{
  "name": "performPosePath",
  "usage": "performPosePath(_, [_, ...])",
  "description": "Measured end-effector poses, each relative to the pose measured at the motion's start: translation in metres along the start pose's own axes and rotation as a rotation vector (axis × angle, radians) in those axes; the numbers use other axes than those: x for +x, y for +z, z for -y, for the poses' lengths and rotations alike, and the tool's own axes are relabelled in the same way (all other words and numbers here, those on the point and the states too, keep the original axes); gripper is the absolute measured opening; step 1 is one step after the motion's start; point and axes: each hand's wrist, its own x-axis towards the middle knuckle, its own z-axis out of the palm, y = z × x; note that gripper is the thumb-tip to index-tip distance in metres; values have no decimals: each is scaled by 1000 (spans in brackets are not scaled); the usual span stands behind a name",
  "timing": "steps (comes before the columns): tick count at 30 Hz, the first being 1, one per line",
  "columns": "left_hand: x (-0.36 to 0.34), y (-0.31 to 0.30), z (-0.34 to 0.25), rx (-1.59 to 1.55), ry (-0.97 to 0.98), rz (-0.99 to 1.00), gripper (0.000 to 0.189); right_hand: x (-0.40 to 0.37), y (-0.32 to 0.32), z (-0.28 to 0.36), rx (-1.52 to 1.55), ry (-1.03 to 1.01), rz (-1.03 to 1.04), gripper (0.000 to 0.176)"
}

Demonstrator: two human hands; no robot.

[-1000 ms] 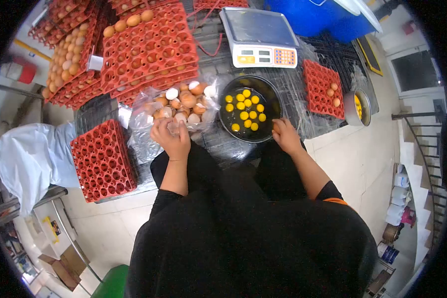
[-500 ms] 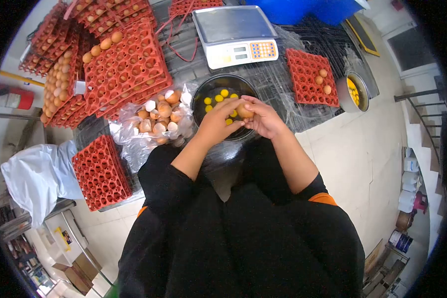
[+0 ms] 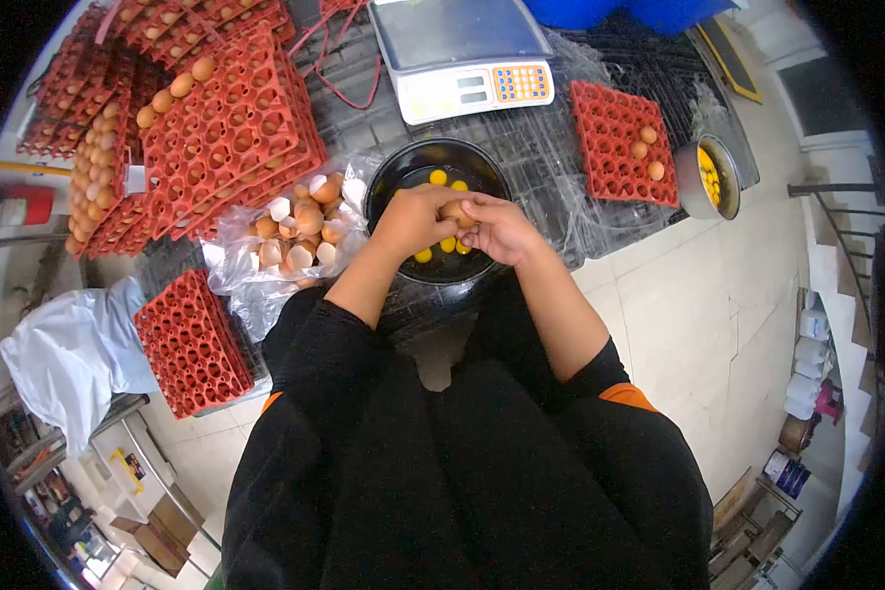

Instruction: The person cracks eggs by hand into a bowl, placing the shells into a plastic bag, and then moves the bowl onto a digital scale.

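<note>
A brown egg [image 3: 456, 213] is held between my left hand [image 3: 412, 221] and my right hand [image 3: 502, 230], both with fingers closed around it. Both hands are over a black bowl [image 3: 382, 173] that holds several yellow yolks [image 3: 439, 178]. Left of the bowl, a clear plastic bag [image 3: 228, 258] holds a heap of broken eggshells [image 3: 308, 219]. Whether the egg's shell is cracked cannot be made out, as fingers cover part of it.
Stacked red egg trays [image 3: 228, 128] stand at the left, with an empty stack [image 3: 195, 344] nearer me. A white scale [image 3: 462, 90] is beyond the bowl. At right are a red tray [image 3: 615, 147] with a few eggs and a metal pot [image 3: 693, 184] with yolks.
Both hands have shifted slightly left in the view with the egg. The table and its objects have also shifted in view, as the camera has moved.
</note>
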Motion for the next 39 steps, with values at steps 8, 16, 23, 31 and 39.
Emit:
performPosePath(8, [-1,9,29,-24,-175,80,40,26,-24,-18,-41,100,-37,27])
performPosePath(16, [3,-2,60,395,-123,297,37,50,-27,-34,-755,69,-293,38])
performPosePath(23, [-54,-74,46,445,-344,-448,38,28,8,-19,-1249,-462,-465,41])
performPosePath(31, [-152,-108,29,153,-717,-720,32,76,152,-64,-1198,-548,-73,51])
performPosePath(39, [-198,-61,69,62,-476,-1232,19,175,242,-8,-1307,-919,-200,32])
